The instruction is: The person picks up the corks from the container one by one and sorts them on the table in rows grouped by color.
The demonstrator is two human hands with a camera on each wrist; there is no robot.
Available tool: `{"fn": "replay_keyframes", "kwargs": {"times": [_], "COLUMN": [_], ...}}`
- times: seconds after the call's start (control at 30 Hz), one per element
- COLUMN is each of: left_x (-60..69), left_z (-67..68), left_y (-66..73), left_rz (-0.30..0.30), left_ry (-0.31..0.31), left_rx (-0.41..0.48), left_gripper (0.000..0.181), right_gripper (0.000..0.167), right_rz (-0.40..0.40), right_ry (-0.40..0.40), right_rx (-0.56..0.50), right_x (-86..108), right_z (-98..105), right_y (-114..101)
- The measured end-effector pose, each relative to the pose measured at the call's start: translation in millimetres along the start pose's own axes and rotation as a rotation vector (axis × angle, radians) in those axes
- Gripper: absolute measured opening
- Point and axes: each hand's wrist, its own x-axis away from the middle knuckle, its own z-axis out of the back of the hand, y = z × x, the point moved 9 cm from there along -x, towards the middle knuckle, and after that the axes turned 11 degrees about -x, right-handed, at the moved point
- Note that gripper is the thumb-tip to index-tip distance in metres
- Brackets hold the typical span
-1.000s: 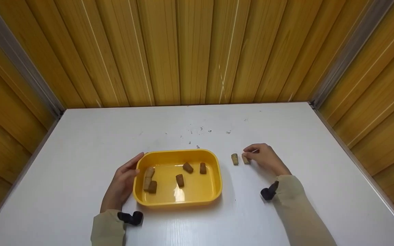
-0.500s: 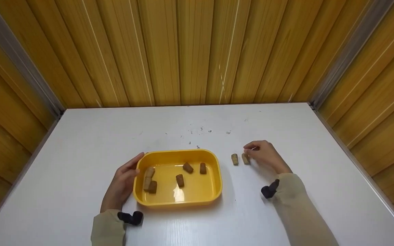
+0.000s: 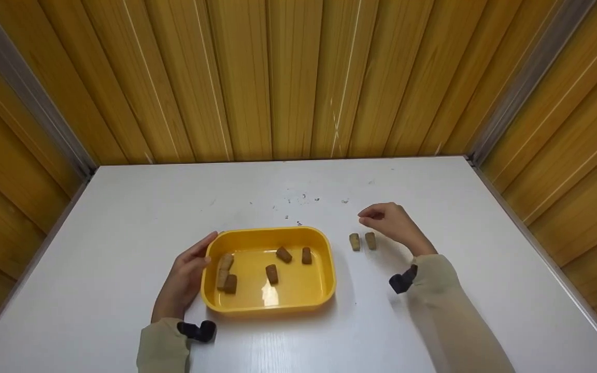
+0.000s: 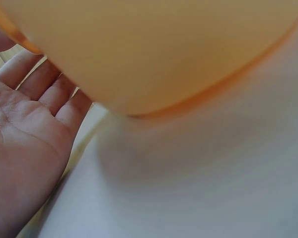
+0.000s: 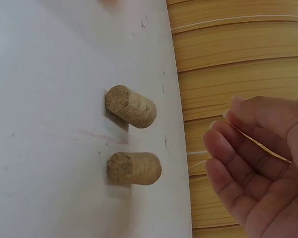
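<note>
While, from the head, the left hand [image 3: 187,274] grips the yellow box [image 3: 298,291] by its left end, six corks [image 3: 271,274] inside, the right hand [image 3: 397,225] hovers just beyond two loose corks [image 3: 370,241] on the white table [image 3: 288,339], the box's right wall standing between the two lots. At the left wrist, the box blocks the fingertips; at the right wrist, the fingers [image 5: 238,198] are loosely bent, holding nothing, the loose pair nearby, panelled wall [image 5: 248,64] behind.
</note>
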Motion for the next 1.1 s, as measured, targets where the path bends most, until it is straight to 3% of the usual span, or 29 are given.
{"fn": "replay_keyframes", "kwargs": {"times": [0.33, 0.53, 1.1], "left_x": [-0.1, 0.0, 0.5], "left_z": [-1.1, -1.3, 1.4], "left_y": [2.3, 2.1, 0.8], "left_rz": [-0.037, -0.017, -0.007], "left_ry": [-0.017, -0.015, -0.009], "left_rx": [0.004, -0.004, -0.030], "left_gripper": [0.059, 0.059, 0.060], "right_gripper": [0.026, 0.025, 0.024], "right_rz": [0.008, 0.062, 0.184], "right_ry": [-0.065, -0.103, -0.291], "right_rx": [0.004, -0.006, -0.039], "right_x": [-6.5, -9.6, -20.8], "right_z": [-16.8, -31.9, -97.3], "right_y": [-32.6, -57.1, -108.4]}}
